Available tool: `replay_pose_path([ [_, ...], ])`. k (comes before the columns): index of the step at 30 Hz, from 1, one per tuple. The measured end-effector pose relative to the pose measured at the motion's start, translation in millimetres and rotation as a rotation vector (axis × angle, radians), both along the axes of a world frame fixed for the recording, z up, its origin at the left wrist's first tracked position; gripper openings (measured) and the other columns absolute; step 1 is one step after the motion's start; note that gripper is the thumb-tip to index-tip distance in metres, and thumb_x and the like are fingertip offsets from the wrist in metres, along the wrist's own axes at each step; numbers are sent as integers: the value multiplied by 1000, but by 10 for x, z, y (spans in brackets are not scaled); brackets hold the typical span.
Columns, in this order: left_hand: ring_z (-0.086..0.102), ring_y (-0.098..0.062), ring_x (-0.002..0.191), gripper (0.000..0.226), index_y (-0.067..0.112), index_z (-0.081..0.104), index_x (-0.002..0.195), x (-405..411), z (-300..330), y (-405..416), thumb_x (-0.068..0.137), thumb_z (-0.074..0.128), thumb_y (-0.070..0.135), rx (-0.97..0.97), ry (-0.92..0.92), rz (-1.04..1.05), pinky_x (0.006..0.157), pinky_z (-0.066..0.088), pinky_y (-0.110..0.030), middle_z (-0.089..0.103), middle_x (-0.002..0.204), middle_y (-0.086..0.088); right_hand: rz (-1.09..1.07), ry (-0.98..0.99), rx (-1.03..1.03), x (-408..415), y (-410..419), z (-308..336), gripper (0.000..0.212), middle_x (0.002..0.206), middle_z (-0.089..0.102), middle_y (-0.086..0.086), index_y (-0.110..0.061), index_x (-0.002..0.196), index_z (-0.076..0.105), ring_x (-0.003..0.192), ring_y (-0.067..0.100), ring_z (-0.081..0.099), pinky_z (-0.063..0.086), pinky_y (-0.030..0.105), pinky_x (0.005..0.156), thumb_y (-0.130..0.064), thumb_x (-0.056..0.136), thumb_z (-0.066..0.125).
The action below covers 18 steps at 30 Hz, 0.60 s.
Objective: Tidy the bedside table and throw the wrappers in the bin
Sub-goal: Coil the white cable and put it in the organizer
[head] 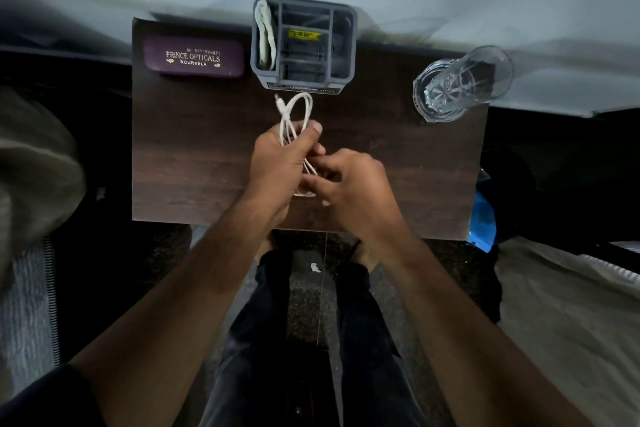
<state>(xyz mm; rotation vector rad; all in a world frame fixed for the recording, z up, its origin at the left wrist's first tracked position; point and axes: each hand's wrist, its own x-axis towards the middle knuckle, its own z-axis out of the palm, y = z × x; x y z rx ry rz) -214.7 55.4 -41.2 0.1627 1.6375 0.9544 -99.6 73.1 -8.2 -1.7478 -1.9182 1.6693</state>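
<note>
Your purple glasses case [193, 57] reads "PRINCE OPTICALS ROURKELA" in gold, at the tabletop's [194, 156] far left. Beside it stands a grey divided organiser [304, 45] with a yellow label inside, too blurred to read, and a pale cloth in its left slot. A clear glass [460, 83] sits at the far right. Over the middle of the tabletop, your left hand [277, 163] is clenched round a looped white cable [294, 114], its plug end pointing toward the organiser. The fingers [320, 180] of your right hand [356, 187] pinch the cable's lower loops.
</note>
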Motion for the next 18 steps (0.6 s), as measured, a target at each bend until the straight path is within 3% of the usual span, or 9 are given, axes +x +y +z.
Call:
replay_pose_path([
  [2,65,-14,52,9,14,68,97,-57,-21,-10,94,71,22,14,14,-12,52,55,-29,67,62,2,-139,-3,-56,200,44,-86,21,79,73,-2,-20,98,79,66,18,69,61,41,68,-33,81,81],
  [4,68,-15,55,9,15,68,99,-107,-42,-26,93,73,19,12,12,-22,56,56,-30,65,60,2,-298,-61,-50,371,114,-253,16,76,74,0,-19,93,78,64,15,66,63,39,70,-27,80,82],
  [6,66,-13,53,14,15,68,101,-116,-53,-45,91,76,19,2,31,-38,52,54,-28,63,61,0,-206,-234,88,460,153,-482,16,88,73,3,-17,99,76,71,9,62,55,16,72,-18,83,80],
  [7,64,-12,51,17,14,68,103,-116,-59,-56,90,77,19,-2,45,-46,50,53,-27,62,62,-2,-114,-283,136,452,162,-550,19,95,70,2,-17,102,75,76,8,60,52,14,76,-16,83,79],
  [9,60,-11,51,24,11,69,108,-118,-76,-87,89,78,20,-12,62,-51,49,52,-26,61,64,-3,68,-313,154,384,150,-686,29,105,60,3,-21,111,71,91,14,61,54,32,90,-16,83,78],
  [11,58,-11,52,25,9,68,110,-134,-89,-118,89,77,21,-19,62,-58,49,51,-26,59,65,-3,264,-371,166,266,110,-734,40,118,54,7,-23,121,65,111,26,58,54,44,94,-18,83,77],
  [13,57,-11,51,28,6,68,111,-151,-99,-146,90,77,21,-27,69,-60,48,51,-25,58,65,-3,382,-459,227,187,80,-757,40,124,50,10,-21,125,61,118,30,53,54,46,90,-16,87,72],
  [18,54,-5,45,25,6,68,109,-211,-84,-155,89,76,19,-47,91,-75,45,50,-22,57,68,1,344,-571,391,207,64,-815,19,117,50,13,-13,106,69,111,35,50,52,49,87,-6,90,62],
])
